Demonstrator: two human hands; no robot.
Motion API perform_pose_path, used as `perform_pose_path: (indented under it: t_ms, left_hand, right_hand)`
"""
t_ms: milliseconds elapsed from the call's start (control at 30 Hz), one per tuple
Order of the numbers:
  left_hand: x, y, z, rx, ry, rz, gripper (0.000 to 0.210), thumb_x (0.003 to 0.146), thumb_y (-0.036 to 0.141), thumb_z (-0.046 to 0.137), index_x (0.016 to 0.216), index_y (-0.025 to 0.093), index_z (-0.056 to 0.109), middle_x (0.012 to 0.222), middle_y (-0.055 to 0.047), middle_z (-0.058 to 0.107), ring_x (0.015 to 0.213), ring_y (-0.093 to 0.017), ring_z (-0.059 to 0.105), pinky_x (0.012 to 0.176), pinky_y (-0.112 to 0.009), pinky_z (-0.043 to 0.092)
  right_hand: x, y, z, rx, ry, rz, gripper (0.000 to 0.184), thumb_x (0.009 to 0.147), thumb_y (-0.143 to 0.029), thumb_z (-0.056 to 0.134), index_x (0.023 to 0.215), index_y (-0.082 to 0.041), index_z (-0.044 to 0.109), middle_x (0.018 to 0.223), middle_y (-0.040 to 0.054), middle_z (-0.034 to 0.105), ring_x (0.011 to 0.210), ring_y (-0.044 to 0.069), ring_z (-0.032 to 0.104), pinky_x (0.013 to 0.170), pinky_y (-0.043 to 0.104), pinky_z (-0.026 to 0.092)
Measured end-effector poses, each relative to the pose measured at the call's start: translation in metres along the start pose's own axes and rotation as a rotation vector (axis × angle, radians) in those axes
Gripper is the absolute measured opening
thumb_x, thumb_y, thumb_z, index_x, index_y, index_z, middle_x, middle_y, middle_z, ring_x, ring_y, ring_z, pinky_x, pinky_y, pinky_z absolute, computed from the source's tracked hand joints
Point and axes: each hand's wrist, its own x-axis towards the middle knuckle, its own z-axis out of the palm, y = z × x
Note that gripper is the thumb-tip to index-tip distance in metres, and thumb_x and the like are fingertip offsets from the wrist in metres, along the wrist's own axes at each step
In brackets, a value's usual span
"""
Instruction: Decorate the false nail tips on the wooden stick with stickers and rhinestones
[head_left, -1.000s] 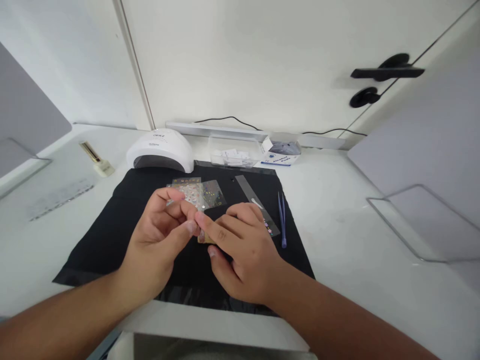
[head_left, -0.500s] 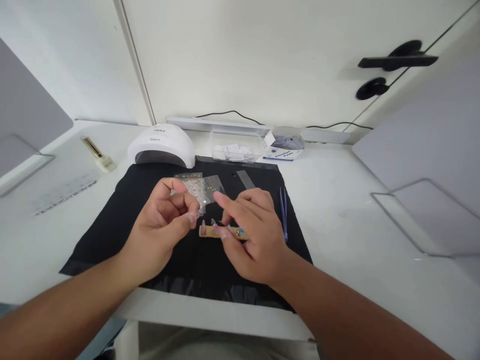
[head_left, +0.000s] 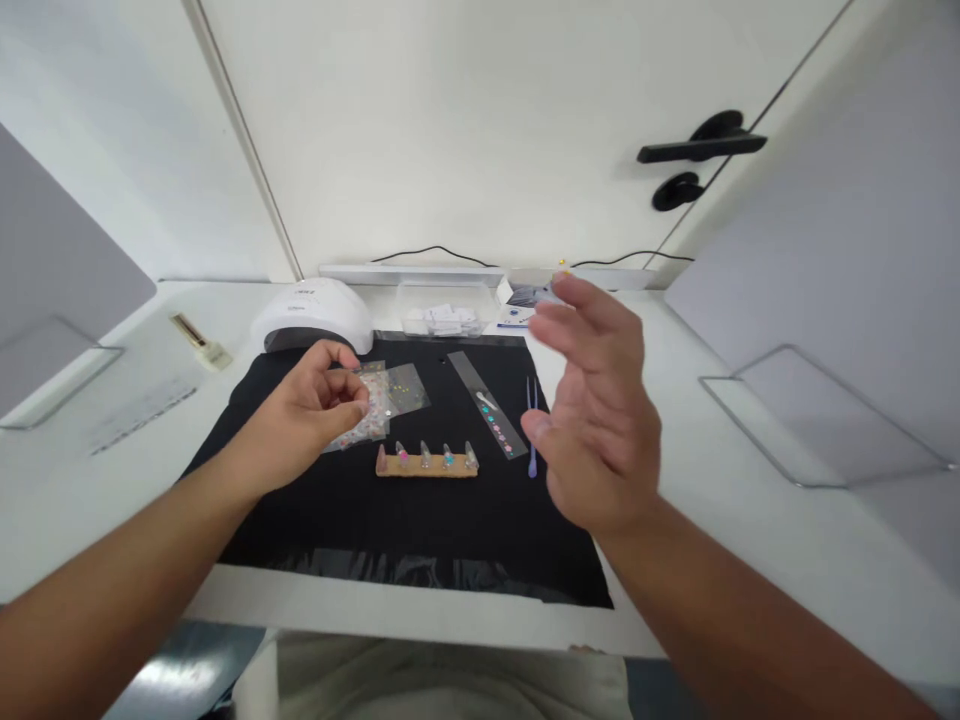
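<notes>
Raised and moved outward since the earlier frame, the right hand (head_left: 604,420) is half open, thumb apart from its fingers, yellow specks (head_left: 562,263) by its index fingertip; whether it holds them I cannot tell. Five fake nails (head_left: 425,456) stand on a wooden strip (head_left: 427,470) between the hands. The left hand (head_left: 311,410) is curled, thumb against fingers, anything gripped hidden; sticker sheets (head_left: 375,400) lie just beside it. Tweezers (head_left: 532,462) lie near the right thumb.
</notes>
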Motion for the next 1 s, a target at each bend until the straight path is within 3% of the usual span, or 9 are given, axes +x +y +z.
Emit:
perform_pose_path:
  t_ms: [167, 267, 400, 500, 633, 867, 1000]
  left_hand:
    - [0.054, -0.004, 0.032, 0.245, -0.316, -0.088, 0.032, 0.074, 0.011, 0.065, 0.097, 0.022, 0.046, 0.066, 0.008, 0.057, 0.052, -0.008, 0.049, 0.05, -0.02, 0.04]
    - [0.093, -0.02, 0.06, 0.416, -0.442, -0.094, 0.033, 0.077, 0.01, 0.07, 0.105, 0.019, 0.052, 0.069, 0.006, 0.06, 0.052, -0.009, 0.05, 0.047, -0.02, 0.041]
    - [0.124, -0.032, 0.086, 0.592, -0.544, -0.079, 0.028, 0.095, 0.03, 0.061, 0.118, 0.014, 0.06, 0.105, -0.006, 0.066, 0.082, -0.017, 0.066, 0.071, -0.033, 0.058]
    - [0.133, -0.033, 0.096, 0.692, -0.584, -0.07, 0.033, 0.095, 0.031, 0.061, 0.124, 0.015, 0.058, 0.119, -0.01, 0.064, 0.097, -0.022, 0.067, 0.082, -0.041, 0.059]
    - [0.139, -0.03, 0.104, 0.829, -0.611, -0.076, 0.034, 0.095, 0.032, 0.061, 0.126, 0.016, 0.058, 0.122, -0.01, 0.064, 0.1, -0.023, 0.066, 0.085, -0.043, 0.058]
    - [0.146, -0.026, 0.114, 1.048, -0.572, -0.098, 0.035, 0.095, 0.032, 0.062, 0.126, 0.016, 0.058, 0.125, -0.011, 0.063, 0.105, -0.024, 0.065, 0.088, -0.045, 0.057]
    - [0.152, -0.028, 0.116, 1.092, -0.562, -0.122, 0.035, 0.095, 0.033, 0.062, 0.126, 0.017, 0.059, 0.126, -0.011, 0.062, 0.106, -0.024, 0.064, 0.088, -0.045, 0.057]
  right_hand:
    - [-0.017, 0.045, -0.035, -0.312, -0.291, -0.01, 0.025, 0.079, -0.014, 0.059, 0.101, -0.024, 0.066, 0.148, 0.0102, 0.044, 0.136, 0.034, 0.041, 0.112, 0.058, 0.033]
    - [-0.031, 0.068, -0.041, -0.421, -0.305, 0.094, 0.026, 0.077, -0.014, 0.059, 0.101, -0.021, 0.067, 0.152, 0.0135, 0.038, 0.138, 0.037, 0.036, 0.111, 0.059, 0.033]
    - [-0.036, 0.082, -0.047, -0.502, -0.287, 0.202, 0.027, 0.076, -0.015, 0.06, 0.101, -0.02, 0.07, 0.158, 0.0124, 0.032, 0.141, 0.038, 0.033, 0.112, 0.06, 0.03]
    - [-0.034, 0.086, -0.05, -0.518, -0.468, 0.277, 0.021, 0.078, -0.018, 0.063, 0.095, -0.022, 0.075, 0.161, 0.0081, 0.032, 0.145, 0.043, 0.025, 0.114, 0.067, 0.022]
    - [-0.033, 0.082, -0.049, -0.478, -0.743, 0.306, 0.027, 0.079, -0.017, 0.064, 0.1, -0.026, 0.078, 0.163, 0.0063, 0.031, 0.149, 0.045, 0.019, 0.116, 0.073, 0.012]
    - [-0.032, 0.075, -0.046, -0.496, -0.896, 0.353, 0.031, 0.08, -0.017, 0.062, 0.105, -0.025, 0.078, 0.166, 0.0059, 0.023, 0.151, 0.044, 0.014, 0.118, 0.072, 0.006]
    - [-0.034, 0.075, -0.045, -0.497, -0.905, 0.362, 0.03, 0.081, -0.02, 0.063, 0.107, -0.025, 0.078, 0.165, 0.006, 0.026, 0.151, 0.044, 0.015, 0.119, 0.071, 0.006]
